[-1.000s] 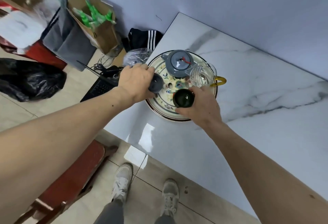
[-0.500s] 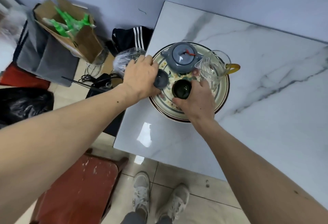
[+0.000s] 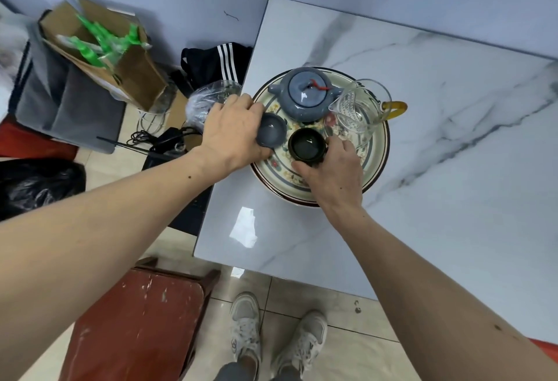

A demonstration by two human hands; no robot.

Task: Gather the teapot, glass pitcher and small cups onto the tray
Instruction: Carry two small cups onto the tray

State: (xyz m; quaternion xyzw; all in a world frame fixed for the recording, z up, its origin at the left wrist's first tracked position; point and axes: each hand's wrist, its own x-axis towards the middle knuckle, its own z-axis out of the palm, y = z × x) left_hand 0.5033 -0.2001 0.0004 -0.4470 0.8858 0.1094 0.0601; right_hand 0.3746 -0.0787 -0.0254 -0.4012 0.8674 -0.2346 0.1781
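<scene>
Teapot [image 3: 306,96], pitcher [image 3: 357,107], cups [image 3: 307,147] on tray [image 3: 379,151]

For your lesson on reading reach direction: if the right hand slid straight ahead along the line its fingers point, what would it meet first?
The right hand already grips the dark cup; past it, probably the grey teapot, though depth is unclear.

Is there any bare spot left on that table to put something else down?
Plenty: the marble table is bare right of the tray and in front of it. The tray itself is crowded with teapot, pitcher and two cups under both hands.
</scene>
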